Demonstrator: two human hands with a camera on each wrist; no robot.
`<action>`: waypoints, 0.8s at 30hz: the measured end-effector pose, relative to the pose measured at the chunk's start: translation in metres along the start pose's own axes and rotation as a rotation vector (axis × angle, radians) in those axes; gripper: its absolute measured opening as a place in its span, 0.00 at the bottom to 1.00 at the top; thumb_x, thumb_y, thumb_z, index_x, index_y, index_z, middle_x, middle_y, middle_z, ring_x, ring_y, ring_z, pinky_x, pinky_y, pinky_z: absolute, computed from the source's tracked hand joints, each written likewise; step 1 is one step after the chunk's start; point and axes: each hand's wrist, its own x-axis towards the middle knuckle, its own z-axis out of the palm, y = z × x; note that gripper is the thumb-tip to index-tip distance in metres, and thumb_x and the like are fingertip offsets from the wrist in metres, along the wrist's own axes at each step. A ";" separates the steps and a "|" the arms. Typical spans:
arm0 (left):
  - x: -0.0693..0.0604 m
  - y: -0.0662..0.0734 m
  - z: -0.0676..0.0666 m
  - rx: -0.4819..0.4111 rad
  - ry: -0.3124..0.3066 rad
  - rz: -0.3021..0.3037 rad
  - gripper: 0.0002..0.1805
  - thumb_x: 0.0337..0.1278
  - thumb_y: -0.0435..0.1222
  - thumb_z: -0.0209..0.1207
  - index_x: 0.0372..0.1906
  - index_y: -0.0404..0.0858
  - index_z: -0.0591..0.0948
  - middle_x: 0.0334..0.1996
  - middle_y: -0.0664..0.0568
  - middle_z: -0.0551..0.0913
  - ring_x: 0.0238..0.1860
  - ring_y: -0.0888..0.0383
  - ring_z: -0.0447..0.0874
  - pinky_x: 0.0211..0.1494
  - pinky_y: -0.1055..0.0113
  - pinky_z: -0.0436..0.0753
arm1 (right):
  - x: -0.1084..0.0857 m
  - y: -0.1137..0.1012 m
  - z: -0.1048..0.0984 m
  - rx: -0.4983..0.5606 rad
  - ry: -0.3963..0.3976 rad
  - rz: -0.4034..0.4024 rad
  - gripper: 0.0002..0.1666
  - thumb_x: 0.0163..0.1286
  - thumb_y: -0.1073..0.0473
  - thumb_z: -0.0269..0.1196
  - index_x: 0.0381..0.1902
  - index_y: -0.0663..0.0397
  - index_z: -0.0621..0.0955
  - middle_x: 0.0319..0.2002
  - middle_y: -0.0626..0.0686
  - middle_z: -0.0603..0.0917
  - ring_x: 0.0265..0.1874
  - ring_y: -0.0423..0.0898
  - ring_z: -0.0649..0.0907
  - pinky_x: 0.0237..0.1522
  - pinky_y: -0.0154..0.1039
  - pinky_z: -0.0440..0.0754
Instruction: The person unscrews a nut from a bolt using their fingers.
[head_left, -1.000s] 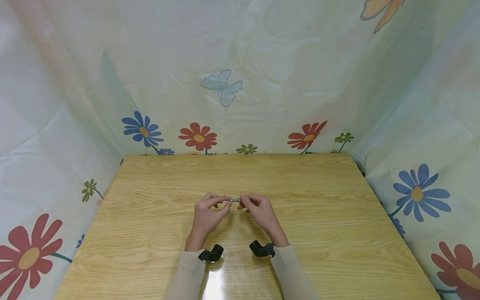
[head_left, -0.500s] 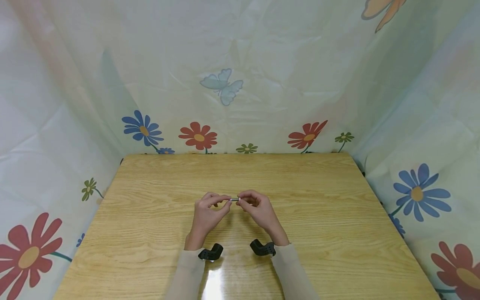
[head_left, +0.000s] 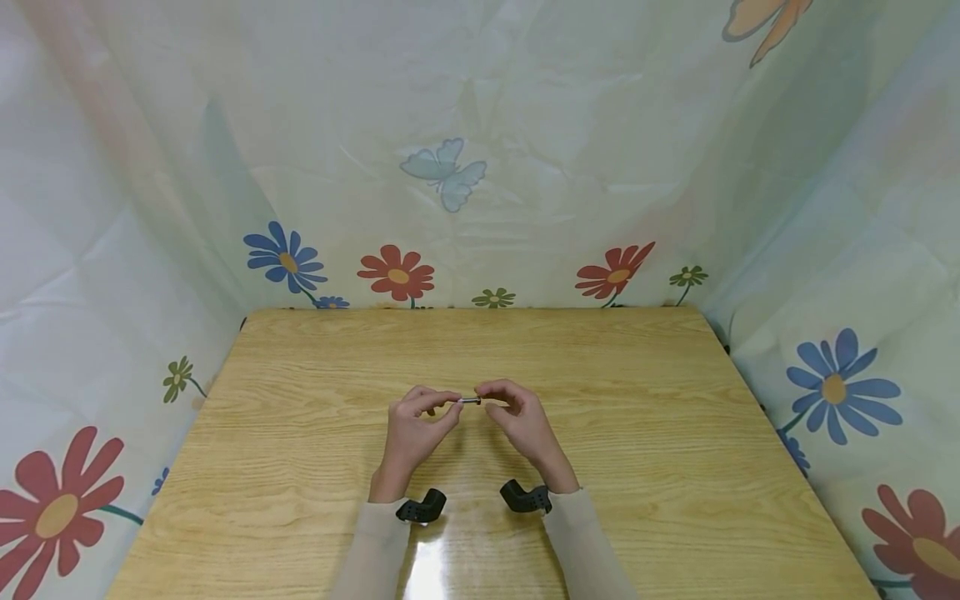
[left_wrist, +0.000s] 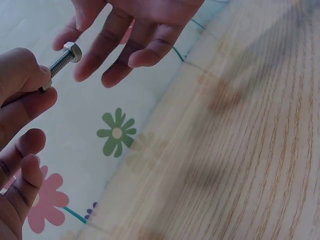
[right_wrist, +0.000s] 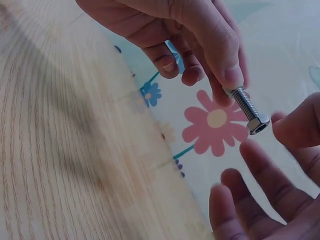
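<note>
My left hand (head_left: 414, 429) pinches one end of a small silver bolt (head_left: 470, 401) between thumb and index finger, above the table. In the left wrist view the threaded shank of the bolt (left_wrist: 61, 63) points away from the fingertips, a hex piece at its free end. The right wrist view shows a dark recess in that hex end (right_wrist: 258, 124); whether it is the head or a nut I cannot tell. Around this end my right hand (head_left: 522, 419) holds its thumb and fingers spread, the thumb apart from the metal. The left fingertips cover the bolt's other end.
A wood-grain table (head_left: 615, 467) lies below both hands. Pale curtains with printed flowers (head_left: 525, 100) stand behind it and at both sides. Each wrist wears a black camera mount, one on the left (head_left: 423, 506) and one on the right (head_left: 525, 497).
My right fingers were pinching the bolt's right end; they have parted from it, uncovering the hex end. The left hand keeps its hold and place.
</note>
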 end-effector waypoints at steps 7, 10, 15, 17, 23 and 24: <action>-0.003 -0.008 0.003 0.009 -0.004 -0.019 0.09 0.44 0.21 0.75 0.32 0.32 0.91 0.26 0.43 0.88 0.26 0.50 0.81 0.27 0.55 0.80 | 0.001 0.001 0.001 -0.024 0.028 0.125 0.21 0.78 0.50 0.61 0.52 0.63 0.86 0.44 0.56 0.89 0.49 0.59 0.86 0.52 0.62 0.83; -0.006 -0.017 0.005 0.013 -0.010 -0.024 0.09 0.46 0.24 0.76 0.34 0.37 0.92 0.27 0.47 0.89 0.27 0.53 0.81 0.28 0.58 0.80 | 0.000 0.002 0.001 -0.043 0.021 0.150 0.20 0.78 0.48 0.62 0.48 0.60 0.88 0.39 0.55 0.91 0.45 0.56 0.87 0.51 0.62 0.83; -0.009 -0.023 0.004 -0.002 -0.022 -0.025 0.09 0.48 0.27 0.76 0.36 0.42 0.93 0.28 0.52 0.89 0.28 0.52 0.82 0.29 0.59 0.81 | -0.001 0.002 0.001 -0.019 0.007 0.128 0.14 0.77 0.53 0.63 0.50 0.57 0.87 0.40 0.56 0.91 0.47 0.59 0.87 0.53 0.63 0.83; -0.009 -0.023 0.004 0.002 -0.022 -0.025 0.10 0.48 0.26 0.76 0.36 0.41 0.93 0.27 0.51 0.89 0.28 0.51 0.82 0.29 0.59 0.81 | -0.001 0.002 0.001 -0.007 -0.001 0.119 0.13 0.76 0.55 0.64 0.51 0.56 0.86 0.41 0.57 0.90 0.49 0.64 0.86 0.54 0.61 0.84; -0.006 -0.012 0.004 0.009 -0.013 -0.025 0.10 0.44 0.20 0.75 0.33 0.33 0.91 0.26 0.43 0.88 0.27 0.49 0.82 0.27 0.54 0.81 | -0.001 0.002 0.001 -0.019 -0.008 0.060 0.13 0.74 0.59 0.67 0.53 0.57 0.85 0.47 0.59 0.88 0.49 0.55 0.87 0.51 0.47 0.86; -0.005 -0.008 0.003 0.005 -0.013 -0.024 0.09 0.44 0.19 0.74 0.33 0.31 0.91 0.26 0.42 0.88 0.27 0.48 0.82 0.27 0.53 0.81 | -0.001 0.002 0.001 -0.026 -0.003 0.052 0.13 0.74 0.59 0.67 0.52 0.57 0.85 0.48 0.59 0.88 0.49 0.52 0.87 0.51 0.44 0.85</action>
